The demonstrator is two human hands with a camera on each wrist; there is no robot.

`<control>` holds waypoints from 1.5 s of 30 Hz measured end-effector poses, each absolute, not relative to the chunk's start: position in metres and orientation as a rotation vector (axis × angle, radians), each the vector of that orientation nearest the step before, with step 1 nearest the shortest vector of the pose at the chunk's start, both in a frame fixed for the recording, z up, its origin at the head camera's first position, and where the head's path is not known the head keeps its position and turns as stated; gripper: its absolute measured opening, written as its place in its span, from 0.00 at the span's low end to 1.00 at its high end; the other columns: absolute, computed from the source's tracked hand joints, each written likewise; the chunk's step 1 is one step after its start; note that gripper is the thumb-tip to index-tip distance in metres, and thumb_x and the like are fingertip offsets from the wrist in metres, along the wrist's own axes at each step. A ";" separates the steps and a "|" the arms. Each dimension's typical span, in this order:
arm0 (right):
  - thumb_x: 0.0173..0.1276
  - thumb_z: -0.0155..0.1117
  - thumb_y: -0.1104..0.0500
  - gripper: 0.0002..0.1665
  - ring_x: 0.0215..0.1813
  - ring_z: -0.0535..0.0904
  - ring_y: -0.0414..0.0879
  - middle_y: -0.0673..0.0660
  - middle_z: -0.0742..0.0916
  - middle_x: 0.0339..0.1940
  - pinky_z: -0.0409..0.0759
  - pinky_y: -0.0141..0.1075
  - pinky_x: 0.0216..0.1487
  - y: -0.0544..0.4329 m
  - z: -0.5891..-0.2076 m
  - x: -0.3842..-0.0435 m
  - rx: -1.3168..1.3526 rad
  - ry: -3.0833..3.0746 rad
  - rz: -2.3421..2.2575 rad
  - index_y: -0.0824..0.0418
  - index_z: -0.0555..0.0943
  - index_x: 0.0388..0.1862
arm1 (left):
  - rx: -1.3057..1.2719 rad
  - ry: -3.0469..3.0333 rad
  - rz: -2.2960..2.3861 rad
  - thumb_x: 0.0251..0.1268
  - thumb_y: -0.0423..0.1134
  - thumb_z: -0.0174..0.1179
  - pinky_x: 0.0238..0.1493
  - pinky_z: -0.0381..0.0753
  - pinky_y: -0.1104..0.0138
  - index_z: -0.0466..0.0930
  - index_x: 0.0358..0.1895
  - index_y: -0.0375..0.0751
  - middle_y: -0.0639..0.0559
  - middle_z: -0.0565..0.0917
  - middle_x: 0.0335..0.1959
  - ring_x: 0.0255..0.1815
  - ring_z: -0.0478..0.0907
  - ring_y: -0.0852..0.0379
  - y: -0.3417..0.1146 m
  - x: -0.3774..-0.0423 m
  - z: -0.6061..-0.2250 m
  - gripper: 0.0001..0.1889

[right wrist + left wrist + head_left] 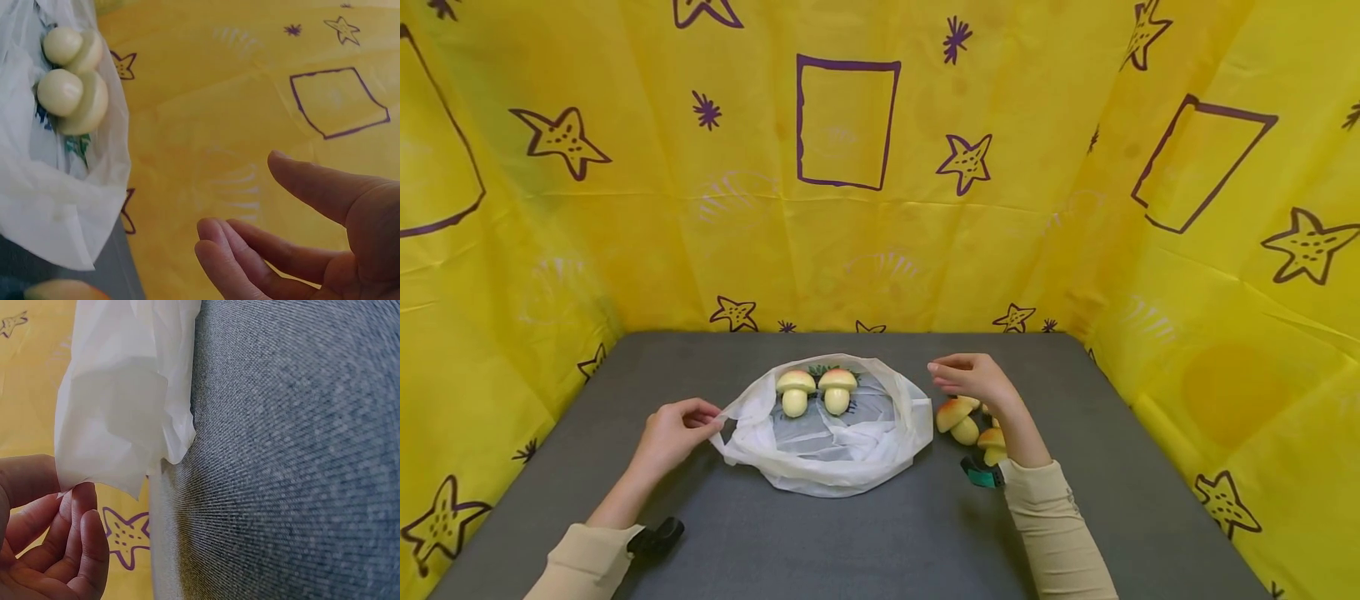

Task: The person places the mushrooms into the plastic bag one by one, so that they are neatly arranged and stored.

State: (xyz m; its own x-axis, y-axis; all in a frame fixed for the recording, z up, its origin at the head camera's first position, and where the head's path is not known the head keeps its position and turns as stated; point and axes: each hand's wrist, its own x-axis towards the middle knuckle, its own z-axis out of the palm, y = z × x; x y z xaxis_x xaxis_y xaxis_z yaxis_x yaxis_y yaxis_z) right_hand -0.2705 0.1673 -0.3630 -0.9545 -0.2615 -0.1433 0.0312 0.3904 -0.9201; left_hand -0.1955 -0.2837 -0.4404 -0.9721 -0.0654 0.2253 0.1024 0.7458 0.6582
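Note:
A white plastic bag (835, 479) lies on the table with its mouth spread wide. Inside it, side by side, are two toy mushrooms (794, 393) with pale stems and orange-tinged caps. My left hand (673, 433) pinches the bag's left edge between thumb and fingers; the left wrist view shows the same pinch on the white plastic (119, 419). Just right of the bag, my right hand (973, 379) hovers with nothing in it, thumb and fingers apart in the right wrist view. Below that hand lie several more mushrooms (957, 419), partly hidden by the wrist and forearm.
The dark grey table (850, 550) reaches back to a yellow curtain (850, 250) with purple stars and frames, which also closes off both sides. A black band (657, 537) sits on the left wrist, and a black and green one (981, 473) on the right.

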 end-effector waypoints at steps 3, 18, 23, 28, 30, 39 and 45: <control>0.66 0.63 0.50 0.32 0.58 0.79 0.59 0.69 0.80 0.58 0.78 0.43 0.55 0.176 -0.363 -0.272 -0.192 2.387 -1.604 0.70 0.73 0.60 | -0.024 -2.713 -1.043 0.55 0.39 0.68 0.26 0.75 0.72 0.84 0.35 0.40 0.50 0.84 0.28 0.27 0.76 0.60 -0.284 -0.196 -0.440 0.08; 0.69 0.59 0.50 0.34 0.59 0.78 0.58 0.71 0.78 0.60 0.77 0.43 0.57 0.219 -0.364 -0.266 -0.119 2.434 -1.586 0.73 0.69 0.64 | -0.005 -2.730 -1.053 0.56 0.41 0.68 0.26 0.75 0.72 0.84 0.36 0.40 0.50 0.84 0.29 0.28 0.75 0.59 -0.285 -0.197 -0.442 0.09; 0.68 0.59 0.48 0.37 0.57 0.79 0.55 0.72 0.75 0.62 0.75 0.45 0.58 0.230 -0.367 -0.264 -0.091 2.421 -1.589 0.73 0.67 0.65 | -0.015 -2.730 -1.052 0.56 0.41 0.68 0.26 0.75 0.72 0.84 0.36 0.40 0.50 0.84 0.29 0.27 0.75 0.60 -0.284 -0.196 -0.442 0.09; 0.68 0.60 0.49 0.36 0.61 0.76 0.59 0.71 0.74 0.63 0.74 0.45 0.59 0.241 -0.370 -0.262 -0.065 2.411 -1.609 0.73 0.66 0.66 | -0.013 -2.739 -1.054 0.56 0.41 0.68 0.27 0.75 0.72 0.84 0.37 0.40 0.50 0.84 0.29 0.28 0.75 0.59 -0.283 -0.196 -0.441 0.10; 0.68 0.60 0.50 0.36 0.61 0.75 0.60 0.72 0.74 0.63 0.74 0.45 0.60 0.246 -0.371 -0.261 -0.067 2.417 -1.611 0.73 0.66 0.65 | -0.009 -2.743 -1.051 0.56 0.42 0.68 0.27 0.75 0.72 0.84 0.37 0.40 0.50 0.84 0.29 0.29 0.76 0.59 -0.282 -0.197 -0.442 0.10; 0.67 0.60 0.47 0.38 0.60 0.77 0.58 0.68 0.79 0.59 0.76 0.44 0.58 0.263 -0.371 -0.255 -0.025 2.466 -1.583 0.73 0.67 0.65 | -0.019 -2.747 -1.050 0.56 0.41 0.67 0.27 0.75 0.72 0.84 0.37 0.40 0.49 0.84 0.30 0.29 0.76 0.58 -0.282 -0.199 -0.444 0.09; 0.67 0.61 0.46 0.39 0.58 0.79 0.55 0.67 0.79 0.60 0.78 0.39 0.55 0.275 -0.372 -0.253 0.019 2.465 -1.583 0.74 0.66 0.65 | -0.025 -2.742 -1.048 0.56 0.41 0.67 0.27 0.75 0.72 0.84 0.37 0.40 0.49 0.84 0.30 0.29 0.76 0.58 -0.281 -0.199 -0.444 0.09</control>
